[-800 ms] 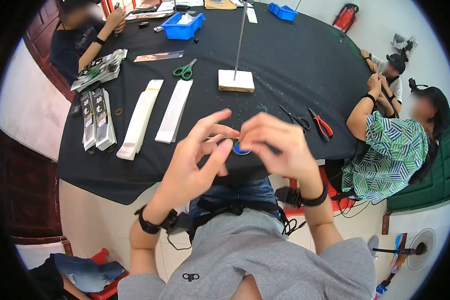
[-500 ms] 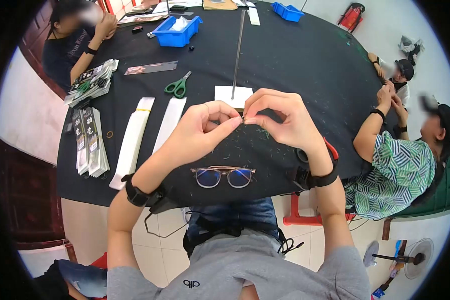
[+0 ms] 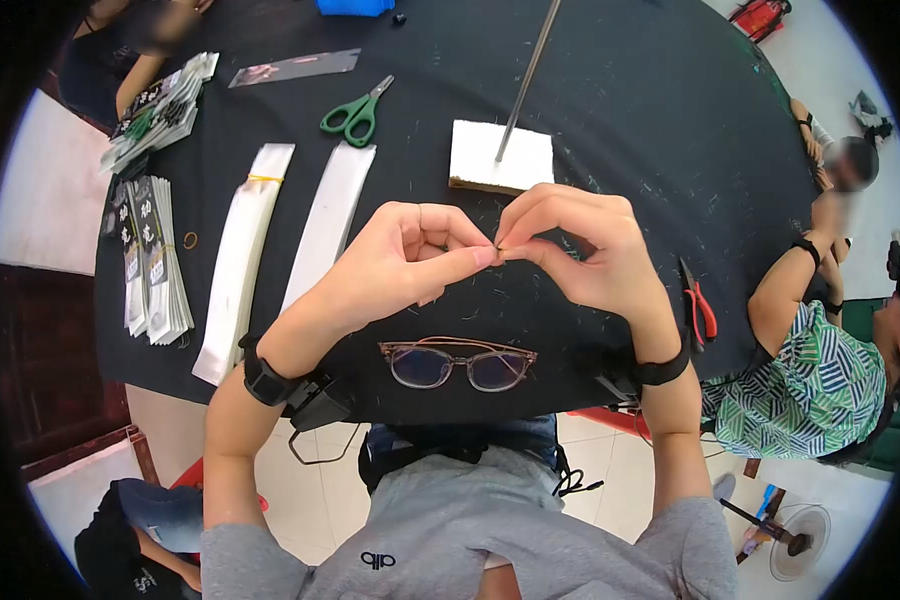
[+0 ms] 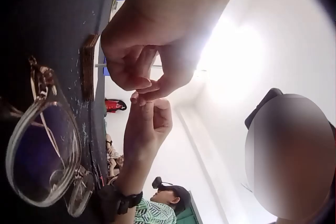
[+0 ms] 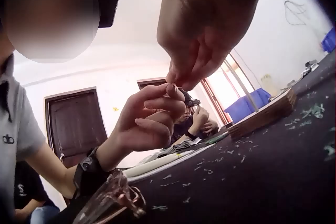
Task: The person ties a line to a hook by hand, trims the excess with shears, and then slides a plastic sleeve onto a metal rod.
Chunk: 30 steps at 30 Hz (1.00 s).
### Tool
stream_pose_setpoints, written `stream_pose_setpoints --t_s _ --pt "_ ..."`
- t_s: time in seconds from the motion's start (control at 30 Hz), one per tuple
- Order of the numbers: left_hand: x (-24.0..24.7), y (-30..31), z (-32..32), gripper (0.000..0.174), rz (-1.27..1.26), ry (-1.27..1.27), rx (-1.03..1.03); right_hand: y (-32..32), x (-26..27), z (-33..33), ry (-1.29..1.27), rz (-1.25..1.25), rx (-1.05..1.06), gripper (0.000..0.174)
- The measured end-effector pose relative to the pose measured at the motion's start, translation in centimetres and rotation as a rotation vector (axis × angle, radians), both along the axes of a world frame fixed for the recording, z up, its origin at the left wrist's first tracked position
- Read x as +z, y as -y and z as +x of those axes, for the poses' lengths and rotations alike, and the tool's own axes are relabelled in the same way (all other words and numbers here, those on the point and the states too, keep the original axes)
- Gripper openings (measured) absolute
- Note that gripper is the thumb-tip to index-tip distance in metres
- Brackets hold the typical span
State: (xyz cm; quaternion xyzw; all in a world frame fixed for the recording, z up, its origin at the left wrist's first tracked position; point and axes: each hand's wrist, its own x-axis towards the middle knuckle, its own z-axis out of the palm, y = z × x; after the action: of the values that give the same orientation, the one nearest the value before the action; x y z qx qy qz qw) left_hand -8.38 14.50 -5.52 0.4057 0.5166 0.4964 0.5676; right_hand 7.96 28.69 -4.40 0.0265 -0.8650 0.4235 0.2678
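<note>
Above the black table, my left hand and right hand meet fingertip to fingertip. Together they pinch a tiny thin piece, too small to identify. The left wrist view has the left hand above and the right hand just below, thumbs and forefingers touching. From the right wrist, the right hand pinches from above while the left hand holds from below. A pair of brown-framed glasses lies open on the table edge beneath both hands, also seen as glasses and glasses.
A wooden block with an upright metal rod stands just beyond the hands. Green scissors, two white strip stacks, packet stacks and red pliers lie around. Small clippings litter the cloth. Other people sit at the left and right edges.
The glasses, held in both hands at first, now lie on the table edge. Both hands lifted away and came together, pinching a tiny piece between their fingertips.
</note>
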Motion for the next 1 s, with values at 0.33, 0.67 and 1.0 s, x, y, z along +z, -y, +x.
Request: stream_pose_setpoints --t_s 0.33,0.67,1.0 --pt "-0.2 0.5 1.0 0.012 0.080 0.083 0.088 0.8 -0.7 0.4 -0.046 -0.129 -0.062 0.014" --pt "-0.3 1.4 2.1 0.008 0.200 -0.166 0.319 1.6 -1.0 1.1 -0.101 -0.267 -0.150 0.024" --pt "-0.6 1.4 2.4 0.007 0.354 -0.336 0.305 2.6 -1.8 0.7 -0.098 -0.368 -0.122 0.021"
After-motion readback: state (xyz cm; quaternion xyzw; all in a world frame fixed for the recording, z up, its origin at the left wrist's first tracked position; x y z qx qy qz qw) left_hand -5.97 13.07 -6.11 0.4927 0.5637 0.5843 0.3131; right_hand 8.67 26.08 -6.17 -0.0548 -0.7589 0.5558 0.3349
